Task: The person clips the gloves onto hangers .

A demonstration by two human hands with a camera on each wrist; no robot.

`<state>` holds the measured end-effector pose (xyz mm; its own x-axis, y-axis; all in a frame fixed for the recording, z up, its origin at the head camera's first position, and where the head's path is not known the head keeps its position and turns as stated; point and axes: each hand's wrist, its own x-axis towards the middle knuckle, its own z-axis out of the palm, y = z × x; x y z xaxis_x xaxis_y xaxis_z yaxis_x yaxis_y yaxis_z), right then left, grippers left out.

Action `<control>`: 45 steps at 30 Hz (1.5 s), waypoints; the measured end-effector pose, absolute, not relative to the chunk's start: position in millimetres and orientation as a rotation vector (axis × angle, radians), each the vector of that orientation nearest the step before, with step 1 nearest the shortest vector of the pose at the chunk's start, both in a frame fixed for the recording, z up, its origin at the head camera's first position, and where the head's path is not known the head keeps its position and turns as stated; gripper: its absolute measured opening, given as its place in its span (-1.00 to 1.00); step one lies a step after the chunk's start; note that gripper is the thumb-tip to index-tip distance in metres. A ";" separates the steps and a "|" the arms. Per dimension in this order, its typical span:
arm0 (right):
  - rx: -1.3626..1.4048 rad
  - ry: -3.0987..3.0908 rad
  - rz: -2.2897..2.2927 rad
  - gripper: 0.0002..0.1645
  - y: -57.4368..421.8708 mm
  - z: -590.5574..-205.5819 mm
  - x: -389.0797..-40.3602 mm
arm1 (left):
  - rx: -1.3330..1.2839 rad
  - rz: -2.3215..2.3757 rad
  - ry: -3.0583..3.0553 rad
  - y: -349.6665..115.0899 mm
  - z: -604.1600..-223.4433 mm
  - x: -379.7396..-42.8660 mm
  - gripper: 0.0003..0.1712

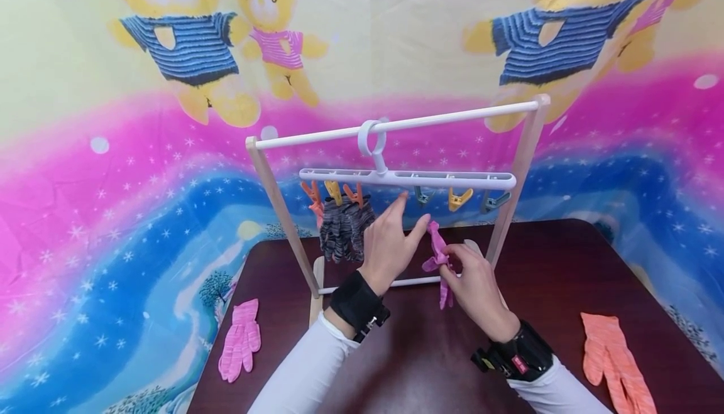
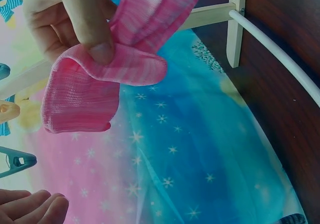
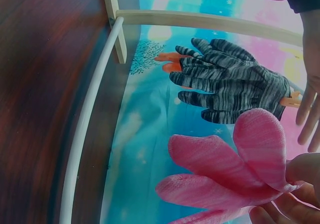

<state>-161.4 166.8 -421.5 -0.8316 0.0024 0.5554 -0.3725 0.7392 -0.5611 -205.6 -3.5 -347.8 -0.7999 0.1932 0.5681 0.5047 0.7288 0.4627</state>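
Between thumb and fingers, my right hand pinches a pink glove just below the hanger. The right wrist view shows that glove's fingers spread, and in the left wrist view its cuff hangs loose. My left hand holds nothing; its fingers reach up near the hanger bar beside a blue-green clothespin. The white clip hanger hangs from a rod. On its left half, clothespins hold a grey-black glove and an orange glove, mostly hidden behind it.
A wooden stand carries the white rod. On the hanger's right half hang a yellow clothespin and another blue-green clothespin. On the dark table lie a pink glove at left and an orange glove at right.
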 end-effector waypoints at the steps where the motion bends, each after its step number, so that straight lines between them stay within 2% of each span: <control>1: 0.280 -2.401 0.929 -0.66 166.8 -421.2 -161.9 | -0.535 -0.848 -2.437 -2.8 -347.2 -206.8 -0.26; 8: 0.294 -2.370 0.919 -0.65 163.8 -417.3 -166.1 | -0.546 -0.829 -2.379 3.1 -339.9 -214.7 -0.27; 19: 0.297 -2.354 0.945 -0.67 157.7 -416.0 -168.5 | -0.519 -0.870 -2.327 8.2 -330.1 -219.4 -0.54; 45: 0.310 -2.281 0.987 -0.68 156.6 -417.9 -168.1 | -0.552 -0.878 -2.342 11.6 -315.4 -219.3 -0.61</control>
